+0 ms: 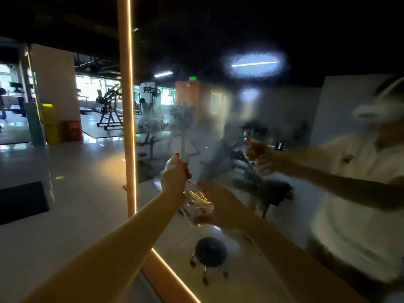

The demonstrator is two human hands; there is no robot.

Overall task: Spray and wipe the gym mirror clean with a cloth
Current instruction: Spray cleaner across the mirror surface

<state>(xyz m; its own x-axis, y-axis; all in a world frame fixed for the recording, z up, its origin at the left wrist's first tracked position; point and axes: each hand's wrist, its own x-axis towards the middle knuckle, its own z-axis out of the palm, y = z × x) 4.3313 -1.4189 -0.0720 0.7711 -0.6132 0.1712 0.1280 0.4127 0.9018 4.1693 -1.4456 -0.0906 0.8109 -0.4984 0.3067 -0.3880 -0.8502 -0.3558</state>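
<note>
At mirror, left hand grips spray bottle, right hand cups base.

Left hand is covering the nozzle of the spray bottle, and mist is blurring reflections across the mirror.

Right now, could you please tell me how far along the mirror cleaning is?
Done: a hazy mist patch already fogs the large orange-framed wall mirror. In hand: the left hand grips the head of the clear plastic spray bottle, with the right hand cupping its base. Left: wiping; no cloth is in view.
</note>
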